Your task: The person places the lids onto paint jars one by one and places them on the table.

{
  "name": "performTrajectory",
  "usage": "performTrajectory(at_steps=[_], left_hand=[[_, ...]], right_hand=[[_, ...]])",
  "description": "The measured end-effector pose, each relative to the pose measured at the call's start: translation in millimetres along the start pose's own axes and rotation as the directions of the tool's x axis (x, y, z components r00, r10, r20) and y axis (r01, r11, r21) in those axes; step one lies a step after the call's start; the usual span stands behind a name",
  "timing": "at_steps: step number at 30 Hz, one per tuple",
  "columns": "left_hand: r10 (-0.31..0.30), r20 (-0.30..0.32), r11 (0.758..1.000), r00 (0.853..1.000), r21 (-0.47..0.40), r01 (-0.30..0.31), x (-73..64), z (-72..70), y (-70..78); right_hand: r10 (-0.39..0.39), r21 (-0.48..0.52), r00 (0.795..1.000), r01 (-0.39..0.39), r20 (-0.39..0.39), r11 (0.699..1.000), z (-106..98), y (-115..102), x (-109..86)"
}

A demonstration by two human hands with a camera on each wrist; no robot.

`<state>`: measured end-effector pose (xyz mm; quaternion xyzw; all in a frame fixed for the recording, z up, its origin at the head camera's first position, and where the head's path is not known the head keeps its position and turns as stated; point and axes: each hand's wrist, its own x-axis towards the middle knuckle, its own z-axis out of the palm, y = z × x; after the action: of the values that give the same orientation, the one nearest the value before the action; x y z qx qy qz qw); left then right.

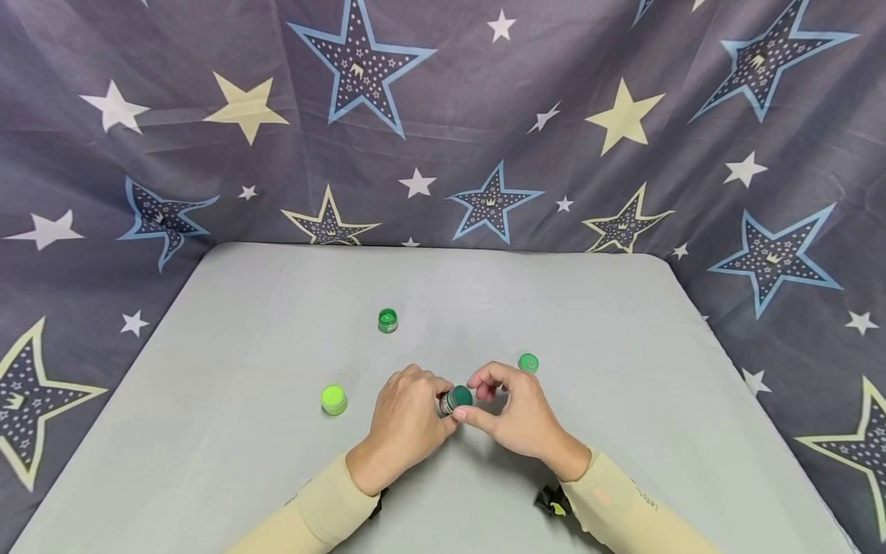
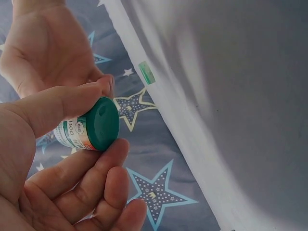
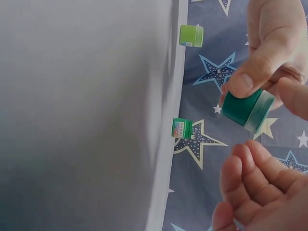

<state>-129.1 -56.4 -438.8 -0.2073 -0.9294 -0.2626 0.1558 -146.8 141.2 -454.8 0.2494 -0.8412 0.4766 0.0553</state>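
My left hand [image 1: 410, 412] pinches a small dark green paint jar [image 2: 103, 124] between thumb and fingers, holding it tilted. A label wraps its side in the left wrist view. From the right wrist, its pale translucent lid band [image 3: 260, 111] shows. My right hand [image 1: 519, 409] is around the lid end, its thumb right at the rim and its other fingers loosely bent and apart from the jar. Farther back stands a green paint jar [image 1: 388, 321], its top looking uncovered. A light green jar [image 1: 334, 400] with its lid on stands left of my left hand.
A small round green lid [image 1: 529, 362] lies just beyond my right hand. The pale grey table [image 1: 242, 323] has dark star-patterned cloth [image 1: 443, 100] hanging behind it and at both sides. Black straps [image 1: 554, 502] show under the wrists.
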Motion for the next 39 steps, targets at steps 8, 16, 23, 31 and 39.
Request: performTrajectory(at_steps=[8, 16, 23, 31, 39], left_hand=[[-0.002, 0.003, 1.0, 1.0, -0.003, 0.002, 0.7, 0.7, -0.8], [-0.003, 0.007, 1.0, 1.0, -0.006, 0.003, 0.5, 0.7, -0.6], [0.002, 0.001, 1.0, 1.0, -0.004, -0.002, 0.4, -0.3, 0.5], [0.002, 0.002, 1.0, 1.0, 0.007, -0.002, 0.1, 0.3, 0.6], [0.007, -0.002, 1.0, 1.0, 0.001, -0.007, -0.7, 0.9, 0.2]], right_hand=[[-0.099, -0.003, 0.995, 0.099, 0.026, 0.995, -4.4, 2.3, 0.6], [-0.118, -0.014, 0.993, 0.118, 0.024, 0.993, -2.8, 1.1, 0.5], [-0.093, -0.007, 0.996, 0.093, 0.011, 0.996, -1.4, 1.3, -0.4], [-0.051, 0.0, 0.999, 0.051, 0.005, 0.999, -0.3, 1.4, -1.0], [-0.043, -0.033, 0.999, 0.043, -0.017, 0.999, 1.4, 0.9, -0.7]])
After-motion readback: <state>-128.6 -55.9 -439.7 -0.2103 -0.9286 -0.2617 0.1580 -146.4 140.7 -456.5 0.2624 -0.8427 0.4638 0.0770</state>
